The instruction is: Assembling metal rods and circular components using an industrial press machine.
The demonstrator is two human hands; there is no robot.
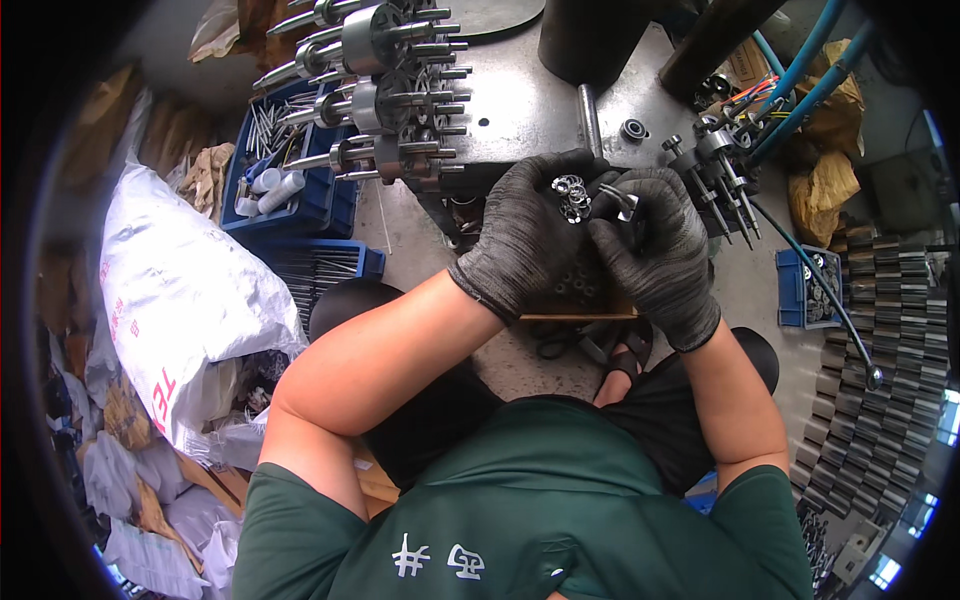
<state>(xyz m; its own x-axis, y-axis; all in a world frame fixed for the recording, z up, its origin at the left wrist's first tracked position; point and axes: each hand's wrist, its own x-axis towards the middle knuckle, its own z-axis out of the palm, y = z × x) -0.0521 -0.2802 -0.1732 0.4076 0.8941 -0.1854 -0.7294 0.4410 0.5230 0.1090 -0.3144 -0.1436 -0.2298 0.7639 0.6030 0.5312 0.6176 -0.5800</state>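
Note:
Over the table's near edge, my left hand (520,230) in a grey-black knit glove cups several small shiny metal rings (571,198). Close on its right is my right hand (660,250), gloved alike, with fingers bent around a small bright metal piece (624,203) whose exact kind I cannot make out. The fingertips of both hands are nearly together. Just beyond them a metal rod (588,115) points away across the steel table (510,95). A ball bearing (633,129) lies to its right.
Metal shaft assemblies with thick cylinders (372,40) stand at the table's left, and more shafts (722,165) at its right. A blue bin (335,205) of parts is on the left, above a white sack (190,300). Stacked metal cylinders (890,340) and a small blue bin (790,300) are at right.

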